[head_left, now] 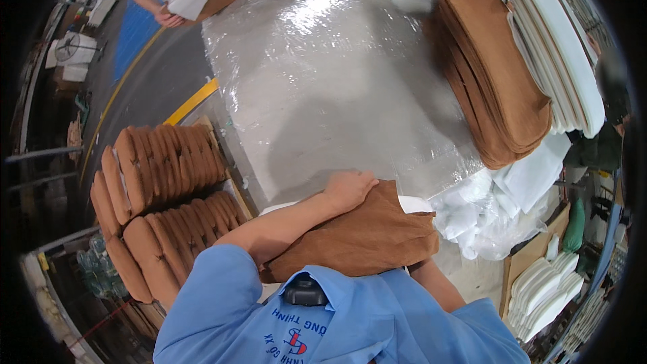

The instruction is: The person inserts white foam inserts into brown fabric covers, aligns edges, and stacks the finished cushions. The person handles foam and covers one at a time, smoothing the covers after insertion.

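Cloth cover (357,239), contents hidden, has the left grip (350,191) closed on its edge; concealed right grip can't be judged.

**Brown cloth cover (360,239) slack across my front**

It lies crosswise between my chest and the near edge of the table (317,128), plain brown, limp and wrinkled. My left grip (357,187) holds its far edge, and its right end sags unevenly. A white piece (412,204) peeks out past it; whether they join is hidden.
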The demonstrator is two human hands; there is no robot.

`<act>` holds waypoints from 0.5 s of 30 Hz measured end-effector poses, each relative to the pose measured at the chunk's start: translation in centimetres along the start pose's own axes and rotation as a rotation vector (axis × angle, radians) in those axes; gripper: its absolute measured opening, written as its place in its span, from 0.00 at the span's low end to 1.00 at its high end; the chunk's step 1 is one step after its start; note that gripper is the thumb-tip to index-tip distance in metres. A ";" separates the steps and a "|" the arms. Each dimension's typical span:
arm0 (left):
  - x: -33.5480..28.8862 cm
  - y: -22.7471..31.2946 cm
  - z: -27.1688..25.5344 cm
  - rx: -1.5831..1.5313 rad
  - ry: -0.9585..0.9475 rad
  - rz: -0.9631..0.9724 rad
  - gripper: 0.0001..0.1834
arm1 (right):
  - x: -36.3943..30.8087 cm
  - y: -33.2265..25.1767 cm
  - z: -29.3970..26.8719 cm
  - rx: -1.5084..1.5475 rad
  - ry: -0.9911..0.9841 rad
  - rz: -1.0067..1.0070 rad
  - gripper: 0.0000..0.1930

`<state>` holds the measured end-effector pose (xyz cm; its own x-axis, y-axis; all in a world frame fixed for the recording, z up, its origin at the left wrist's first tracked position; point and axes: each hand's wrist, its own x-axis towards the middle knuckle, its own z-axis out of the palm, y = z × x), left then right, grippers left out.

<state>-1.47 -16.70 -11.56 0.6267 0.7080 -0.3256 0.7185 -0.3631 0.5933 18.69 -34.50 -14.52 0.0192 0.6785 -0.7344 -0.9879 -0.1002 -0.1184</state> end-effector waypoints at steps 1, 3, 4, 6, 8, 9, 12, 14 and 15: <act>-0.3 -0.1 -0.2 0.002 -0.010 0.013 0.22 | 0.0 -0.3 -0.3 -0.016 0.005 0.007 0.28; -1.3 -1.0 -1.2 0.005 -0.063 0.002 0.23 | -0.3 -0.3 -0.7 -0.043 0.004 0.015 0.28; -2.1 -1.8 -1.9 -0.002 -0.113 -0.015 0.24 | -0.4 -0.3 -0.8 -0.039 0.003 0.011 0.28; -3.7 -2.7 -2.6 -0.028 -0.176 -0.073 0.25 | -0.4 -0.7 -1.0 -0.065 0.006 0.024 0.28; -4.5 -3.0 -2.8 -0.052 -0.205 -0.119 0.25 | -0.2 -1.1 -1.4 -0.089 0.002 0.037 0.27; -4.5 -3.4 -2.6 -0.036 -0.170 -0.126 0.25 | -0.2 -1.5 -1.4 -0.109 0.002 0.050 0.27; -3.9 -4.2 -2.4 0.014 -0.112 -0.127 0.25 | 0.4 -2.2 -2.2 -0.165 -0.010 0.066 0.27; -4.1 -4.2 -3.5 0.047 -0.138 -0.125 0.25 | 0.7 -2.7 -3.1 -0.215 -0.035 0.073 0.27; -4.6 -5.6 -3.9 0.040 -0.047 -0.170 0.24 | 0.9 -3.3 -3.5 -0.259 -0.062 0.076 0.26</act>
<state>-9.59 -15.56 -10.46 0.5075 0.7328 -0.4533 0.8263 -0.2647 0.4972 22.50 -36.07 -17.10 -0.0705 0.7048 -0.7059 -0.9136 -0.3298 -0.2380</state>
